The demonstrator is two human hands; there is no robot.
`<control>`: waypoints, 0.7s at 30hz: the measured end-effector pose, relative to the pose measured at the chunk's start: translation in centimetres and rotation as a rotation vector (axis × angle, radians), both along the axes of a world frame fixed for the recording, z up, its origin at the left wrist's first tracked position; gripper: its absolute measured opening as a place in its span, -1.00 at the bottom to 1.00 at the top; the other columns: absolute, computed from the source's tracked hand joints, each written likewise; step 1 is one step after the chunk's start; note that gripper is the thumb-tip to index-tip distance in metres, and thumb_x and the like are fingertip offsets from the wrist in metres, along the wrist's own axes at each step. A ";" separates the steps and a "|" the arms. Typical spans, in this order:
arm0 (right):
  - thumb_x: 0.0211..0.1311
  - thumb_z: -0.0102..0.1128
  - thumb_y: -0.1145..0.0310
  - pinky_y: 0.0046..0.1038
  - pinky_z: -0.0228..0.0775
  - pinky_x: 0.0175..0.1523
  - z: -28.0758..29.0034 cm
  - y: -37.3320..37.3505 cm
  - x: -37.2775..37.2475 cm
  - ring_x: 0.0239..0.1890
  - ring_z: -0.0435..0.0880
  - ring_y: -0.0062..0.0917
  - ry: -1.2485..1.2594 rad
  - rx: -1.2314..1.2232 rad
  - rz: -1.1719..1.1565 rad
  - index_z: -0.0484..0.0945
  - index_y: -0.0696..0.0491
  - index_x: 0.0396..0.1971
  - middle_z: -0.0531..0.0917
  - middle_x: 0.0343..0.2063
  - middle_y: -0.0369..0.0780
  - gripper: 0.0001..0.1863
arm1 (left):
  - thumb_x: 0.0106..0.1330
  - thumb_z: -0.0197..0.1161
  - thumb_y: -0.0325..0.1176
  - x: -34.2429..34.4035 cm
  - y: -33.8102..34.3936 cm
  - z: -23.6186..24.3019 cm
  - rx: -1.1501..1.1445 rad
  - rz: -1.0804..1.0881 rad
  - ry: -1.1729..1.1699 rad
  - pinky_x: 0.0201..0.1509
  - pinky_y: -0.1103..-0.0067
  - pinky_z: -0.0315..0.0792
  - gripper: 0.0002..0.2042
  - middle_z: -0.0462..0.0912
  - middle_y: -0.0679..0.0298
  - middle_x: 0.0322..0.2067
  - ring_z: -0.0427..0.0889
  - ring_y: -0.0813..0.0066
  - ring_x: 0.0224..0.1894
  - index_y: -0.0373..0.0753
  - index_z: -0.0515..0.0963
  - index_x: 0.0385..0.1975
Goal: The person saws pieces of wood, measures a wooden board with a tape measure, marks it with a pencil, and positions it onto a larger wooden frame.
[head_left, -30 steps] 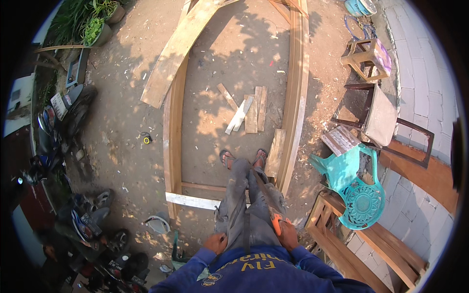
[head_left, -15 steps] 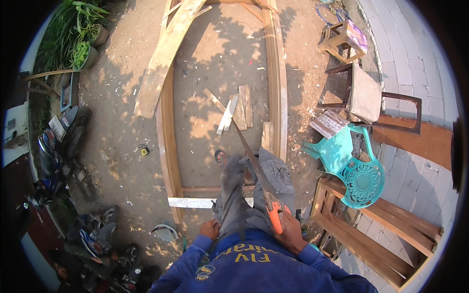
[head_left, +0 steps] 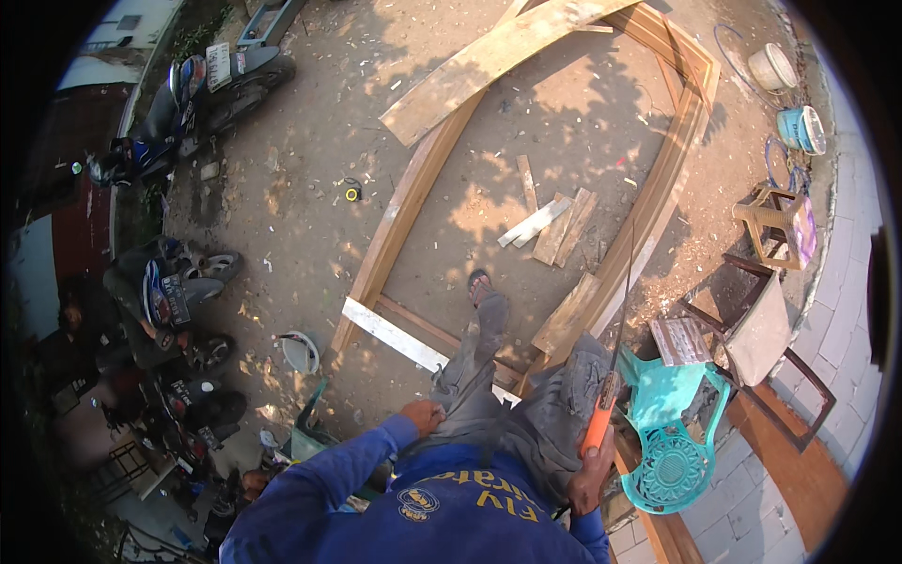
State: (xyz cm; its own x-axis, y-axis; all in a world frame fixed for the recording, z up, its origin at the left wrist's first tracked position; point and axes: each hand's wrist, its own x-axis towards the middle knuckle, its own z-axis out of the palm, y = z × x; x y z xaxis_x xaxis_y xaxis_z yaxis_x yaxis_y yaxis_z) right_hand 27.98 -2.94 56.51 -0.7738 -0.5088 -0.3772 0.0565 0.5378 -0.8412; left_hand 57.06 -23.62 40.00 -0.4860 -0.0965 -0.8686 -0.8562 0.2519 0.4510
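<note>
My right hand (head_left: 589,473) is wrapped round the orange handle of a handsaw (head_left: 601,411), out by my right leg. Its long blade stands edge-on and points away from me, over the right side of a wooden frame (head_left: 620,258). My left hand (head_left: 423,416) is closed at my left thigh, fingers pressed on the grey trouser leg (head_left: 465,381) and seeming to pinch its cloth. A white-faced board (head_left: 395,334) crosses the frame's near end. My left foot is inside the frame; my right foot is hidden.
A wide plank (head_left: 470,75) lies across the frame's far left. Several short offcuts (head_left: 554,226) lie inside it. Right are a turquoise plastic chair (head_left: 672,461), a cushioned chair (head_left: 756,329) and a stool (head_left: 778,226). A tape measure (head_left: 353,194) and parked motorbikes (head_left: 169,291) are left.
My view has turned to the right, so the frame now slants. My right hand has carried the saw outward to the right, and its blade now shows edge-on. The left hand stays at my thigh.
</note>
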 end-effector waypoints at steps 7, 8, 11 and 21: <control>0.47 -0.14 0.13 -0.28 0.32 -0.19 -9.6 3.7 -2.1 -0.40 0.45 -0.30 0.126 0.288 0.200 0.43 0.25 -0.08 0.46 -0.42 -0.11 -0.57 | 0.24 0.21 -0.09 -3.3 4.5 -2.2 0.059 0.168 -0.025 -0.15 0.23 0.53 -0.71 0.71 0.03 -0.42 0.70 0.02 -0.29 -0.20 0.68 -0.36; 0.46 -0.08 0.14 -0.26 0.32 -0.17 -11.1 4.2 -3.3 -0.36 0.47 -0.25 0.308 0.210 0.309 0.43 0.26 -0.08 0.48 -0.40 -0.07 -0.58 | 0.21 0.23 -0.07 -4.0 5.6 -2.4 0.141 0.241 -0.051 -0.17 0.20 0.53 -0.71 0.71 0.03 -0.43 0.69 -0.01 -0.29 -0.17 0.69 -0.42; 0.41 0.07 0.19 -0.20 0.32 0.10 -16.1 4.3 -7.6 -0.20 0.55 -0.09 0.051 0.326 0.557 0.44 0.30 -0.04 0.56 -0.23 0.08 -0.58 | 0.21 0.24 -0.02 -6.2 8.3 -2.1 0.108 0.292 0.033 -0.19 0.24 0.53 -0.66 0.70 0.03 -0.44 0.70 0.02 -0.30 -0.20 0.69 -0.43; 0.33 0.21 0.04 -0.24 0.21 0.32 -41.2 -11.6 -8.8 -0.08 0.56 -0.21 0.054 0.386 0.554 0.48 0.35 -0.08 0.59 -0.18 0.03 -0.43 | 0.39 0.25 -0.19 -14.1 -1.8 -11.0 -0.014 0.918 0.186 -0.12 0.50 0.52 -0.63 0.71 0.19 -0.28 0.67 0.51 -0.26 -0.25 0.53 0.09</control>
State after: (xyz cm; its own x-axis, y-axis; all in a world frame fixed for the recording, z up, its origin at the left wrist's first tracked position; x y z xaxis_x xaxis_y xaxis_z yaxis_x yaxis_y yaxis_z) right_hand 19.23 -14.56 15.31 -0.4604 -0.6725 -0.5795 -0.3509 0.7375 -0.5771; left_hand 42.99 -25.45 28.98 -0.3453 -0.5209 -0.7807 -0.6374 -0.4803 0.6025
